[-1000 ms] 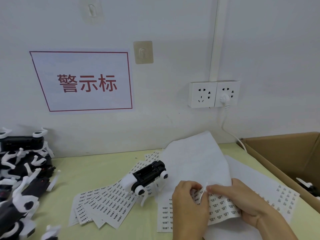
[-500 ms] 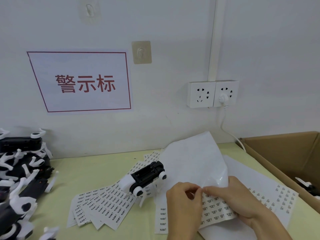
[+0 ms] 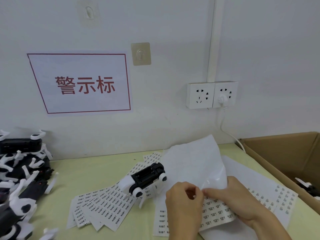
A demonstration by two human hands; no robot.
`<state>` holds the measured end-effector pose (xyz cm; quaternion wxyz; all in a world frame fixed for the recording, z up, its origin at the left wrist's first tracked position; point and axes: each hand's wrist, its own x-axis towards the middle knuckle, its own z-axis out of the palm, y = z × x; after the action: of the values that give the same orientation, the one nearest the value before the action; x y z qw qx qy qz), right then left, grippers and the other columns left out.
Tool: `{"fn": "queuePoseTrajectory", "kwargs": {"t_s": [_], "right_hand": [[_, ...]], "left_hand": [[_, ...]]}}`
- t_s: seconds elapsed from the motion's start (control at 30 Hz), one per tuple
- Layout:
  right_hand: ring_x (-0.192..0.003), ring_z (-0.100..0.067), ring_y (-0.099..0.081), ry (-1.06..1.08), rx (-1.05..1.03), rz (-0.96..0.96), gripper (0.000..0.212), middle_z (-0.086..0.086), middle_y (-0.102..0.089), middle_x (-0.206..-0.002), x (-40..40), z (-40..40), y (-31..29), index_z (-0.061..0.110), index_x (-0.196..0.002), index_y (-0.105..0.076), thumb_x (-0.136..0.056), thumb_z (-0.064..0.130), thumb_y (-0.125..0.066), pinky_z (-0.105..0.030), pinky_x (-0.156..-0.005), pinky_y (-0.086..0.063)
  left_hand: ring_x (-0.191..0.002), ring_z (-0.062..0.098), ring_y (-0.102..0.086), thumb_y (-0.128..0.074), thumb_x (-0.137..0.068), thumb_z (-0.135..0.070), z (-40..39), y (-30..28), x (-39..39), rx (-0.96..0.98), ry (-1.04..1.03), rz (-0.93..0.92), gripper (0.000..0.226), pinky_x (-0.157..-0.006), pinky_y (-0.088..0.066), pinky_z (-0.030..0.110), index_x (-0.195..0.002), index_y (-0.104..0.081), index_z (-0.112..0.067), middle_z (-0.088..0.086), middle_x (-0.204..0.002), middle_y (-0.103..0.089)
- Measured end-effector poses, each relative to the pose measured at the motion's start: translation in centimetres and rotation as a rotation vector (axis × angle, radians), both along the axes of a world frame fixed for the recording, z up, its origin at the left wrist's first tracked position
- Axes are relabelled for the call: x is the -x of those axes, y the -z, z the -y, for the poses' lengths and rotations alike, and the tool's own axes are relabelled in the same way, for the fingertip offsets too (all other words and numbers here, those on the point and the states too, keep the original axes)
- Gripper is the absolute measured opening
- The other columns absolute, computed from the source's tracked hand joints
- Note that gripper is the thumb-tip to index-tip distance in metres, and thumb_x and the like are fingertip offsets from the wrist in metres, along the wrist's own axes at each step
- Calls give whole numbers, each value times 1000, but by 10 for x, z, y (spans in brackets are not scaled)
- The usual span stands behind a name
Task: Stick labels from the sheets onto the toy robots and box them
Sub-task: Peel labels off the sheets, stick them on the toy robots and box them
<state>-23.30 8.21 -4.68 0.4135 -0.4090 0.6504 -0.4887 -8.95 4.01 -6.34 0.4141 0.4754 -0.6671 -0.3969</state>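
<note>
Two hands: both meet at the near centre of the table, fingertips almost touching over a label sheet.
Left hand (image 3: 184, 203): fingers curled, thumb and forefinger drawn together at the sheet's upper edge; whether a label sits between them is too small to tell.
Right hand (image 3: 232, 200): fingers curled round the label sheet (image 3: 216, 213), holding it down and gripping the white backing sheet (image 3: 195, 163) peeled up and back from it.
Toy robot (image 3: 145, 180): black and white, lying on its back just left of the hands, open battery bay facing up, resting across the fanned sheets.
Fanned sheets (image 3: 102, 207): several printed label sheets spread on the table, left of the hands.
Further sheet (image 3: 280, 198): partly used labels, under and right of the right hand.
Robot pile (image 3: 19, 184): many black and white toy robots heaped at the left edge.
Cardboard box (image 3: 277, 153): open, at the right edge, one toy robot partly visible inside.
Table (image 3: 86, 172): pale yellow-green surface.
Wall: red-bordered sign (image 3: 83, 84) with red characters, two adhesive hooks, double socket (image 3: 212, 95) with a white plug and cable.
</note>
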Motion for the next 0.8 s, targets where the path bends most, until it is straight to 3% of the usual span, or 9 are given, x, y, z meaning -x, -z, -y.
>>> {"fn": "queuePoseTrajectory", "kwargs": {"t_s": [0.2,0.33,0.47,0.57,0.8], "right_hand": [[-82,-27,-76,14,-28,-5,17,-12,-78,-88,1,-1,1,5,-95,-76,-79,9,-79,-40,-77,-59],[-86,-26,-76,25,-41,-6,20,-10,-79,-90,1,-2,1,7,-98,-77,-79,10,-80,-47,-88,-58],[-87,-26,-76,6,-41,5,25,-11,-78,-91,1,-4,0,9,-97,-77,-74,16,-85,-50,-90,-57],[-87,-25,-76,2,-40,-1,41,-10,-78,-91,0,-4,-1,9,-97,-77,-60,27,-86,-51,-91,-56],[-90,-26,-75,-8,-28,9,43,-10,-78,-93,1,-4,0,10,-97,-78,-58,28,-83,-53,-95,-54]], "left_hand": [[-65,-1,-63,-70,-86,-16,4,-1,-3,-79,20,-46,16,-63,-50,13,-72,-72,-24,-8,-68,-69],[-66,-1,-65,-69,-88,-17,8,-4,-7,-146,45,-117,17,-60,-48,10,-72,-74,-22,-15,-67,-71],[-70,6,-70,-80,-81,-24,7,-7,-12,-189,162,-117,9,-64,-52,14,-73,-79,-20,-8,-71,-75],[-69,7,-72,-78,-83,-16,9,-8,-14,-226,167,-111,13,-63,-54,15,-71,-81,-20,-7,-70,-76],[-67,10,-73,-75,-84,-16,8,-11,-13,-276,139,-119,14,-60,-54,17,-72,-81,-19,-4,-69,-75]]}}
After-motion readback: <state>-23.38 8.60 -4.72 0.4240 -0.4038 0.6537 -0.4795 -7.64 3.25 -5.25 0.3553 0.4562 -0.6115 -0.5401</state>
